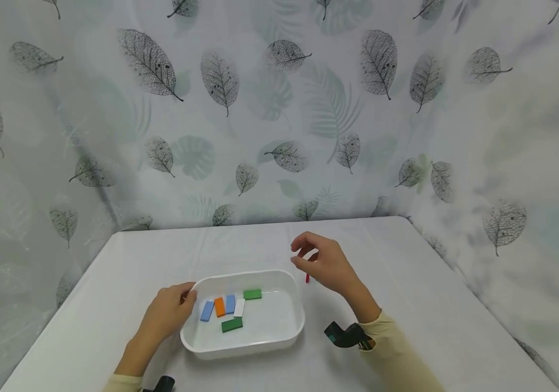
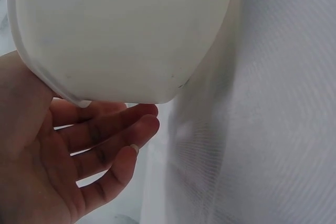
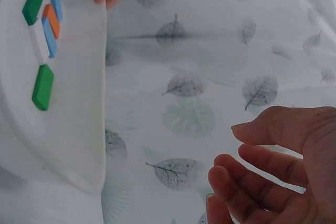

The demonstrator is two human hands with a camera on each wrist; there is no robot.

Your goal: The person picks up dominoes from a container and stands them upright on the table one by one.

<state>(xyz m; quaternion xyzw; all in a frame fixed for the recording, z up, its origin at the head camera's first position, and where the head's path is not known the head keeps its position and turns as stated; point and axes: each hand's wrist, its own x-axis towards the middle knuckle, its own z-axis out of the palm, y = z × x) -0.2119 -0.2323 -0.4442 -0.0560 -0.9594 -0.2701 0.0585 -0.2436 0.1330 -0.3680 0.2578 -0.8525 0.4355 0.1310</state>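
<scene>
My left hand (image 1: 168,311) grips the left end of a white plastic tray (image 1: 295,321), thumb at the rim. In the left wrist view its fingers (image 2: 107,135) curl against the outside of the tray wall. Inside the tray lie several small flat blocks: a green block (image 1: 252,294), a darker green block (image 1: 232,324), an orange block (image 1: 219,307), a white block (image 1: 239,308) and two blue ones. My right hand (image 1: 326,264) hovers right of the tray, fingers loosely bent around nothing. Below its fingers a red piece (image 1: 307,278) shows, mostly hidden by the hand.
A white-covered table (image 1: 397,305) lies under the tray, its far edge against a leaf-patterned curtain (image 1: 279,125). The curtain also hangs along the left and right sides. A black wrist camera mount (image 1: 345,334) sits on the right sleeve.
</scene>
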